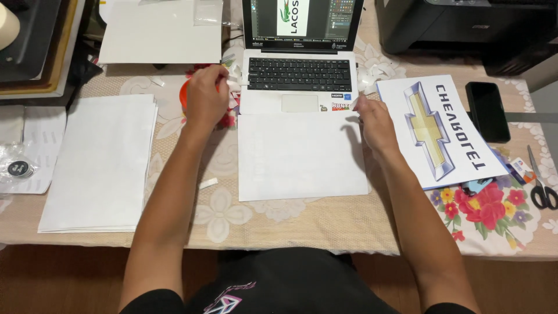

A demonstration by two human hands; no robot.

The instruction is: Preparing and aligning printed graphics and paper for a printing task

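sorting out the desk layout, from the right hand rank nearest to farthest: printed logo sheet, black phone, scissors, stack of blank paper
From the right hand, head view:
1. printed logo sheet, just to its right.
2. black phone, farther right, past the sheet.
3. scissors, at the right table edge.
4. stack of blank paper, far left, beyond the left hand.

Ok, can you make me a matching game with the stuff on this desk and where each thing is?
Things:
1. laptop
2. scissors
3. stack of white paper
4. black phone

Places:
A. far left of the desk
B. right edge, by the red flowers
C. back middle, screen lit
D. right of the printed logo sheet

Pairs: 1-C, 2-B, 3-A, 4-D
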